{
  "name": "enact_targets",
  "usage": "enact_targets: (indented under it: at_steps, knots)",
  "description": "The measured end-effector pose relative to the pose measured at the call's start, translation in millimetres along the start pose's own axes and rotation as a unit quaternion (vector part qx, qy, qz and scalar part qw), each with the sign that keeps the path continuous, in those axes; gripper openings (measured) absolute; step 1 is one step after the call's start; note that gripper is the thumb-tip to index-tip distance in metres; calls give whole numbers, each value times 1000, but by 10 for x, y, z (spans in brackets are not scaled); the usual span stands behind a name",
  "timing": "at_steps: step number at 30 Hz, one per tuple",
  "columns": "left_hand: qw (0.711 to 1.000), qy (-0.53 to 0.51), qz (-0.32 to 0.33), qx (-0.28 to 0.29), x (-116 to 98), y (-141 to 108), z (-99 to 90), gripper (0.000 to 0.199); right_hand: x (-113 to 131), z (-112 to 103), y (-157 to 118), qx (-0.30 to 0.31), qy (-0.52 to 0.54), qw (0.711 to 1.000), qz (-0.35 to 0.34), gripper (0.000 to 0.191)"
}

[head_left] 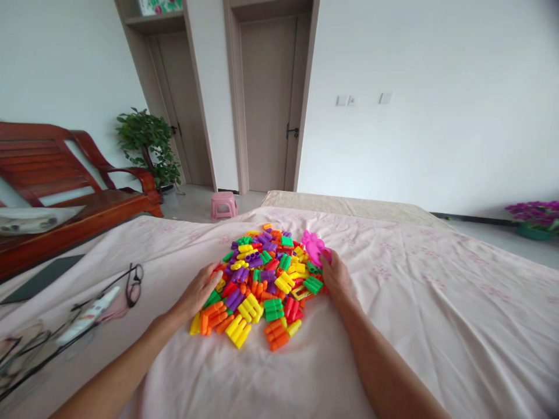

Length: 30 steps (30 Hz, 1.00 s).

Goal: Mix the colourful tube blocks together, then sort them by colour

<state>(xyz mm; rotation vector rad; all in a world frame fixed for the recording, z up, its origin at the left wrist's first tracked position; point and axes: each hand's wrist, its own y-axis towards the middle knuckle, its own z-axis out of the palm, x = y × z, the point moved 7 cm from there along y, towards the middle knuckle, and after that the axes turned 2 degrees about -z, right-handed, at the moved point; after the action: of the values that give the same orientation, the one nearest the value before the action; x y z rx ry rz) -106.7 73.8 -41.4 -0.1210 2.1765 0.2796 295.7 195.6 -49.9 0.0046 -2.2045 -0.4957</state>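
Note:
A heap of colourful plastic building blocks (pixel 262 279) lies on the pale pink floral cloth, in yellow, green, orange, purple and red. Against the heap's left edge rests my left hand (pixel 201 289), its fingers stretched out and touching the outer blocks. My right hand (pixel 337 274) is at the opposite edge, open and side-on, with its fingers partly hidden. Beside its fingertips is a bright pink, bumpy-edged plastic piece (pixel 313 247); a bit of red shows at the fingertips. No block appears gripped in either hand.
Eyeglasses (pixel 134 285), a white tube (pixel 89 314) and cables lie on the cloth at left, near a dark flat panel (pixel 41 278). Beyond are a wooden bench (pixel 56 169), a pink stool (pixel 224 205), a potted plant (pixel 148 142) and purple flowers (pixel 535 215).

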Motion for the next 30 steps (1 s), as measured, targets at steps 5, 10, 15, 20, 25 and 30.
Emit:
enact_targets:
  at_steps: [5,10,15,20,25,30]
  knots:
    - [989,63,29,-132,-42,-118,197,52,105,66,-57,-10,76,997,-12,38]
    - [976,58,58,-204,-286,61,375,44,280,98,-119,1,49,997,-62,37]
    - [962,47,112,-244,-670,259,580,44,569,95,-227,-7,54,989,-136,36]
    - [962,18,180,-206,-1110,233,733,42,912,42,-398,-19,116,967,-225,30]
    - [938,103,316,-100,-1611,-355,819,43,964,-68,-362,-25,205,957,-202,30]
    - [832,295,465,68,-1801,-1109,1127,57,451,-252,-61,-110,180,973,-98,34]
